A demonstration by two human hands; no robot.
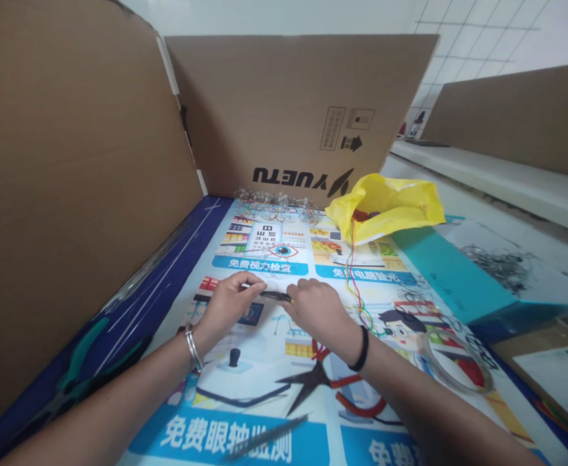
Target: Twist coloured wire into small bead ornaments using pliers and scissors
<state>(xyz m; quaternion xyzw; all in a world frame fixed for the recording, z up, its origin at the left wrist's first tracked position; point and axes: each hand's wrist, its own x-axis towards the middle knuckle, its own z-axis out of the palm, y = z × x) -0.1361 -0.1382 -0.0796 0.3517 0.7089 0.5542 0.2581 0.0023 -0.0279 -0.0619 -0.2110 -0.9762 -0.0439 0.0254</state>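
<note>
My left hand [223, 304] is closed in a pinch at the tip of a slim black tool, and what sits between its fingertips is too small to make out. My right hand [320, 314] wraps round the other end of this tool, which looks like small pliers [277, 296] with dark narrow jaws; its handles are hidden in the fist. Fine wire shows faintly near the fingertips. Below the right hand, scissors [308, 382] with red handles lie spread on the printed sheet [259, 336]. A bundle of thin dark wires [267, 437] lies at the near edge.
Teal-handled pliers [83, 353] lie at the left. A yellow bag [400, 200] with coloured cords [354, 285] trailing out stands back right. Tangled wire pieces [279, 200] line the cardboard wall [284, 103]. At the right are a tape roll [427, 353] and a teal box [453, 278].
</note>
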